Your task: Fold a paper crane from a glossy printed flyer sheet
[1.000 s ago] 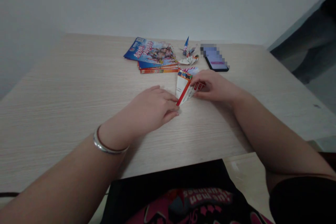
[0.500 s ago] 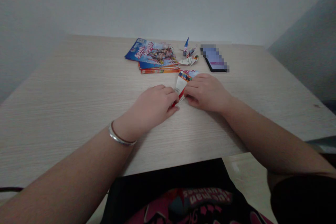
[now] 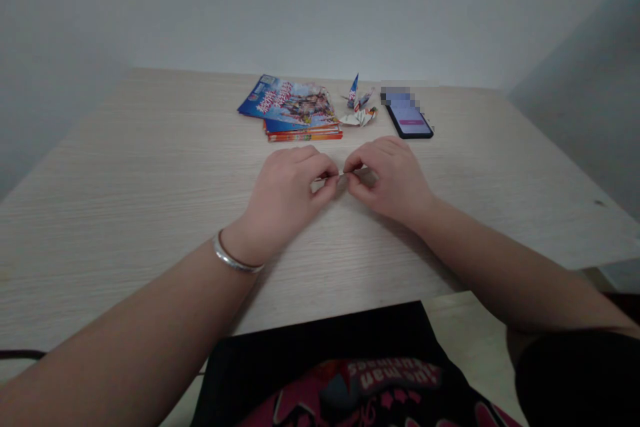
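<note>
the folded paper (image 3: 342,175) has changed most: half a second ago it lay with its printed face and red stripe showing, its narrow tip aimed toward the person and a little to the left, while now only a thin pale edge is seen between the fingertips. that edge runs roughly left to right across the worktop (image 3: 175,173), rising slightly toward the right; most of the paper is hidden by the fingers, so which way its tip points cannot be told. it sits in front of the person, on the near side of the leaflets (image 3: 295,103) and the paper crane (image 3: 357,110). the left hand (image 3: 287,187) has its grip pinched on the paper's left part, thumb against fingers, and the right hand (image 3: 393,177) pinches the right part the same way. compared with the earlier frame the two hands now face each other almost level, fingertips close together, the left having shifted a little farther from the person. the leaflets, the crane and the phone (image 3: 411,119) have stayed where they were.
</note>
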### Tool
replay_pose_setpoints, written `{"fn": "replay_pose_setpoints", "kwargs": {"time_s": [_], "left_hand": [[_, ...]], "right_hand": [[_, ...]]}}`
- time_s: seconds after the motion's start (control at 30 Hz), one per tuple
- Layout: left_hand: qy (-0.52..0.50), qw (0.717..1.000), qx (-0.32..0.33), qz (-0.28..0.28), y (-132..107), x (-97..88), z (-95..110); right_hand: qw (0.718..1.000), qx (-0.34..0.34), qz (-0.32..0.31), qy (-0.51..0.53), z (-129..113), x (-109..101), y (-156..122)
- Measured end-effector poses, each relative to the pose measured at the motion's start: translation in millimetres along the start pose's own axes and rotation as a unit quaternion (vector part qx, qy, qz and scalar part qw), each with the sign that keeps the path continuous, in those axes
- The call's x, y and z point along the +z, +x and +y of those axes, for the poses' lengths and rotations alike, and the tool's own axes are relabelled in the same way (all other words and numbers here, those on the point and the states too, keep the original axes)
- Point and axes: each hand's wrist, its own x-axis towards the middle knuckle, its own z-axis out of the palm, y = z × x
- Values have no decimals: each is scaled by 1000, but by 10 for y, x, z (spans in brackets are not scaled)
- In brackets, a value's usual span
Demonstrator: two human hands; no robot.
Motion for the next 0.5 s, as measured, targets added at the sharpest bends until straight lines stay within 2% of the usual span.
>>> {"fn": "replay_pose_setpoints", "kwargs": {"time_s": [0.17,0.33,0.5], "left_hand": [[18,999,20,-22,23,-23,1],[37,998,31,-44,30,-91,-59],[28,998,46,-20,6,-106,-191]], "right_hand": [[1000,13,-7,21,-15,22,4],[998,6,7,54,100,22,-11],[996,21,30,83,302,5,-44]]}}
